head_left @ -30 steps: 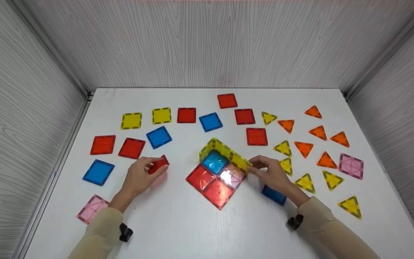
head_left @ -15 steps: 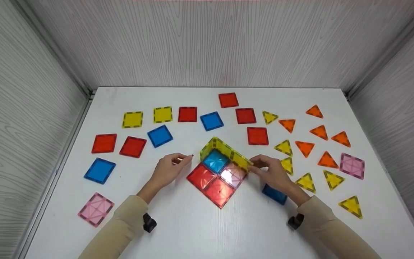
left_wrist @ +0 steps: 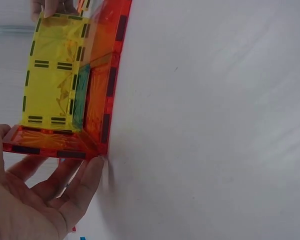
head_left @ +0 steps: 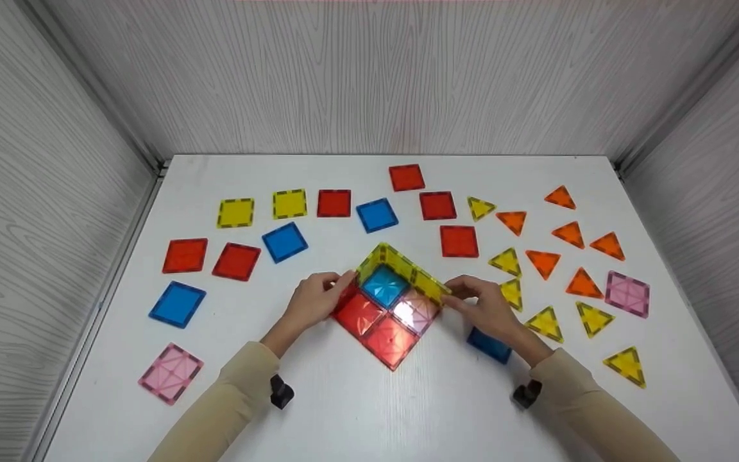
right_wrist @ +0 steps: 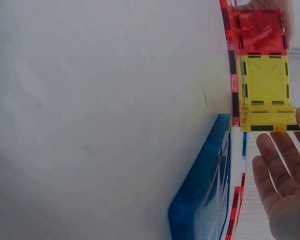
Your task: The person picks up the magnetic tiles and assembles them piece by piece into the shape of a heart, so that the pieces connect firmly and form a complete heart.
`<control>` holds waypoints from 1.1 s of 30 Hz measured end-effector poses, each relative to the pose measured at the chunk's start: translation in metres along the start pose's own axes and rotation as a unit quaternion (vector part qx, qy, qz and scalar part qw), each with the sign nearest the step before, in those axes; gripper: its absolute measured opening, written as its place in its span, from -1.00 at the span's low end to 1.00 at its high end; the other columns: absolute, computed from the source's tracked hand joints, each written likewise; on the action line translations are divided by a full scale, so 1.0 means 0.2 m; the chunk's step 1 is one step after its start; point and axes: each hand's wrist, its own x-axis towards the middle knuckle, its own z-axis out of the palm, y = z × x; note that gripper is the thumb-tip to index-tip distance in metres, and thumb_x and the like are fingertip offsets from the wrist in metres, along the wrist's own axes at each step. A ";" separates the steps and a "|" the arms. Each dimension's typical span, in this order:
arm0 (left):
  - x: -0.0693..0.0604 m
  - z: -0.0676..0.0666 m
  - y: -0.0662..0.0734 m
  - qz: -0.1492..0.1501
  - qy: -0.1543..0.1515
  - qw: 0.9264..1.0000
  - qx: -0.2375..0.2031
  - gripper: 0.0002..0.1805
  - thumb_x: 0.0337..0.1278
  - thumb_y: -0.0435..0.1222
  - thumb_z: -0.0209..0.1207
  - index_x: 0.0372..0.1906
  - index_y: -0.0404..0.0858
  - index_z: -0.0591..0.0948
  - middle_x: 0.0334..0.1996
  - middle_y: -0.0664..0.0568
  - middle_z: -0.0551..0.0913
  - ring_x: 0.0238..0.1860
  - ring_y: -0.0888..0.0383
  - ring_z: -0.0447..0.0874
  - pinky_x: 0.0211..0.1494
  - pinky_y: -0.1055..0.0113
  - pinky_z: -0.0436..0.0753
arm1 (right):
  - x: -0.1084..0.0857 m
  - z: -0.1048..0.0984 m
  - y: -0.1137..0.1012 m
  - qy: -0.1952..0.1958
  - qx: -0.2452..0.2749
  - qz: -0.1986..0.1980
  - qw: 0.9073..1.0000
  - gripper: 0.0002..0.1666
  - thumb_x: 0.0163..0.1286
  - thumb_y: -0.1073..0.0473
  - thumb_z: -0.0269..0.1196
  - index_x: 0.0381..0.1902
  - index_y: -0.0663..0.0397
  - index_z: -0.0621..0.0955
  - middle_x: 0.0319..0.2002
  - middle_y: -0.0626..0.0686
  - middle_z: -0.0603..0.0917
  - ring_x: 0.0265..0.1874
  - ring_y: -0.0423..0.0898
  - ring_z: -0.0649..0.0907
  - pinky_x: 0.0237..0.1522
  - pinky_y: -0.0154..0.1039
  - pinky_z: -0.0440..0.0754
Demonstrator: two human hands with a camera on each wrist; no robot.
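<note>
A two-by-two base of square magnetic tiles lies mid-table: blue (head_left: 385, 287) at the back, pink (head_left: 416, 314) at right, red at left (head_left: 358, 316) and front (head_left: 391, 345). Yellow square tiles (head_left: 398, 262) stand upright along its two back edges. My left hand (head_left: 312, 301) pinches a red square tile (left_wrist: 47, 140) upright on the left red base tile's outer edge, beside the yellow wall. At the wall's right end, my right hand (head_left: 488, 311) pinches a yellow tile (head_left: 429, 287) between thumb and fingers. From above, the left fingers mostly cover the red tile.
A loose blue square (head_left: 489, 346) lies by the right wrist. Red, blue, yellow and pink squares (head_left: 171, 373) spread across the left and back. Several yellow (head_left: 544, 324) and orange triangles (head_left: 581, 283) lie at right, with another pink square (head_left: 627, 294).
My left hand has carried the red tile rightward from the left side to the base's left edge, where it now stands against the yellow wall. The right hand has stayed in place.
</note>
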 end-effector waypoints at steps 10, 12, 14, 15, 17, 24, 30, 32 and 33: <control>-0.11 0.03 -0.08 -0.010 0.050 0.995 -0.091 -0.49 0.48 0.14 0.17 0.11 -0.19 0.73 -0.02 -0.09 0.74 -0.12 0.10 0.65 -0.12 0.40 0.71 | 0.06 0.00 -0.04 -0.007 0.031 0.008 0.999 -0.71 0.54 0.03 0.32 0.11 -0.03 0.74 0.01 0.03 0.83 -0.12 -0.12 0.73 0.05 -0.41 0.68; -0.12 0.04 -0.09 -0.005 0.056 0.992 -0.110 -0.51 0.48 0.12 0.19 0.11 -0.19 0.73 -0.03 -0.09 0.74 -0.08 0.09 0.65 -0.09 0.40 0.71 | 0.07 0.00 -0.04 -0.010 0.037 0.009 0.999 -0.71 0.55 0.05 0.32 0.12 -0.02 0.75 0.01 0.06 0.82 -0.13 -0.07 0.74 0.03 -0.43 0.68; -0.11 0.04 -0.09 -0.003 0.061 0.991 -0.122 -0.53 0.48 0.11 0.19 0.10 -0.18 0.74 -0.03 -0.09 0.75 -0.04 0.08 0.65 -0.07 0.40 0.72 | 0.07 0.00 -0.04 -0.012 0.044 0.007 0.999 -0.72 0.54 0.07 0.32 0.11 0.00 0.75 0.00 0.08 0.82 -0.14 0.01 0.75 -0.01 -0.44 0.68; -0.10 0.04 -0.09 -0.002 0.063 0.990 -0.126 -0.53 0.48 0.10 0.20 0.10 -0.18 0.74 -0.03 -0.09 0.75 -0.03 0.07 0.65 -0.07 0.40 0.72 | 0.06 0.00 -0.04 -0.013 0.047 0.004 0.999 -0.72 0.54 0.08 0.32 0.11 0.02 0.75 0.00 0.09 0.82 -0.15 0.05 0.75 -0.02 -0.45 0.69; -0.09 0.04 -0.08 -0.004 0.068 0.989 -0.128 -0.54 0.48 0.10 0.20 0.09 -0.18 0.74 -0.03 -0.09 0.75 -0.02 0.06 0.65 -0.06 0.40 0.72 | 0.05 0.01 -0.04 -0.011 0.051 0.001 0.999 -0.73 0.53 0.09 0.34 0.10 0.03 0.76 -0.02 0.11 0.83 -0.17 0.07 0.76 -0.06 -0.45 0.70; 0.00 0.02 -0.05 0.002 0.074 0.990 -0.121 -0.55 0.47 0.12 0.20 0.06 -0.15 0.76 -0.01 -0.07 0.76 0.02 0.07 0.65 -0.02 0.40 0.74 | -0.05 0.04 -0.06 0.005 0.053 0.004 0.999 -0.71 0.51 0.12 0.36 0.11 0.07 0.74 -0.03 0.14 0.80 -0.24 -0.12 0.74 -0.12 -0.44 0.72; 0.11 0.02 -0.01 0.019 0.070 0.992 -0.106 -0.55 0.47 0.13 0.19 0.01 -0.15 0.77 -0.03 -0.05 0.77 0.03 0.07 0.64 0.00 0.39 0.72 | -0.16 0.09 -0.12 0.031 0.079 0.044 0.995 -0.67 0.45 0.15 0.41 0.13 0.08 0.72 0.02 0.13 0.78 -0.21 -0.12 0.73 -0.11 -0.44 0.72; 0.14 0.02 0.01 0.027 0.066 0.992 -0.102 -0.55 0.48 0.13 0.19 0.01 -0.14 0.77 -0.03 -0.03 0.78 0.05 0.07 0.63 0.04 0.35 0.73 | -0.19 0.12 -0.14 0.041 0.089 0.058 0.994 -0.66 0.43 0.15 0.43 0.12 0.07 0.71 0.02 0.13 0.78 -0.20 -0.12 0.73 -0.10 -0.43 0.72; 0.16 0.02 0.01 0.033 0.063 0.992 -0.101 -0.55 0.48 0.13 0.19 0.02 -0.15 0.77 -0.04 -0.03 0.78 0.07 0.07 0.63 0.07 0.33 0.73 | -0.21 0.13 -0.15 0.044 0.092 0.061 0.993 -0.65 0.43 0.15 0.43 0.12 0.08 0.71 0.02 0.13 0.78 -0.19 -0.13 0.74 -0.09 -0.43 0.73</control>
